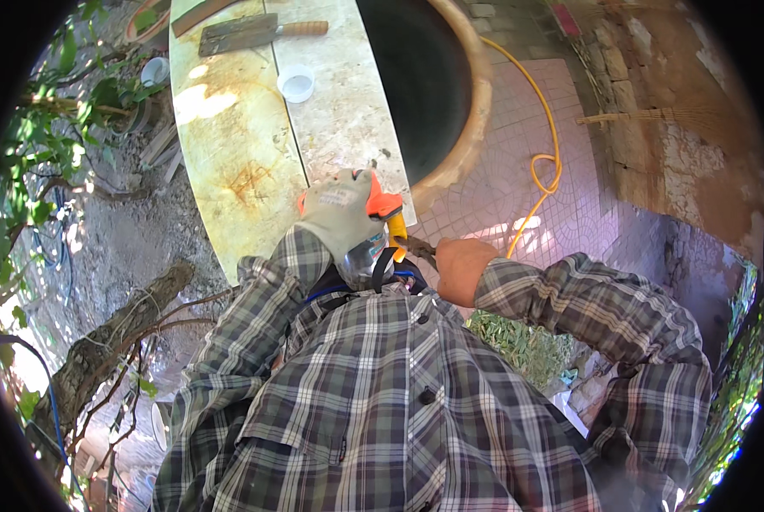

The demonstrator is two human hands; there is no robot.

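My left hand (339, 209), in a pale grey glove, is closed on an orange object (384, 201) with a yellow cylindrical lower part (396, 237); what kind of thing it is, I cannot tell. A clear, shiny item (363, 260), partly hidden, sits below the glove, at my body. My bare right hand (459, 269) grips a dark brown, narrow object (419, 248) whose tip reaches the yellow part. Both hands are low in front of my chest, at the near end of a stained pale board (233, 162).
On the board lie a trowel (241, 34) and a white cup (296, 83). A large round dark basin (476, 94) stands right of it. A yellow cord (551, 136) crosses pink paving (587, 179). A branch (100, 358) and leaves are at left, a rough wall (689, 128) at right.
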